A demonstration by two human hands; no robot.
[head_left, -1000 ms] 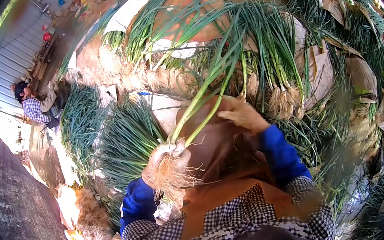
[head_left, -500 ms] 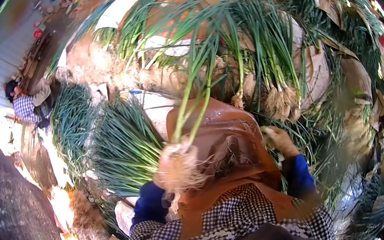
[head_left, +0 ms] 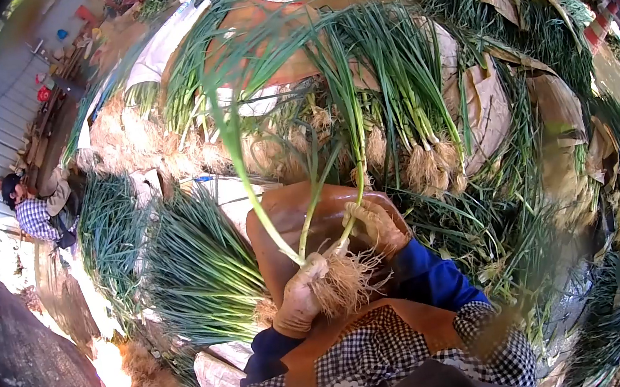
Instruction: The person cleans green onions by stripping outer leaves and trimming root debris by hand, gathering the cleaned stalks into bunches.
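Note:
My left hand (head_left: 298, 303) is closed round the white lower ends of a few green onions (head_left: 272, 233), just above their bushy pale roots (head_left: 345, 278). The leaves rise forward and fan apart. My right hand (head_left: 376, 228) has its fingers closed on the rightmost stalk, low down near the roots. Both hands are over the brown apron (head_left: 269, 206) on my lap. Beside my left hand lies a large pile of green onions (head_left: 199, 265), roots towards me.
In front lies a row of green onions (head_left: 422, 95) with roots facing me. Loose trimmed leaves (head_left: 470, 239) cover the ground at right. A person in a checked shirt (head_left: 36, 219) sits at far left. Sacking (head_left: 486, 118) lies among the piles.
My right hand has come up from the right side of the apron to grip one stalk. My left hand's green onions have moved right, and their stalks have spread apart.

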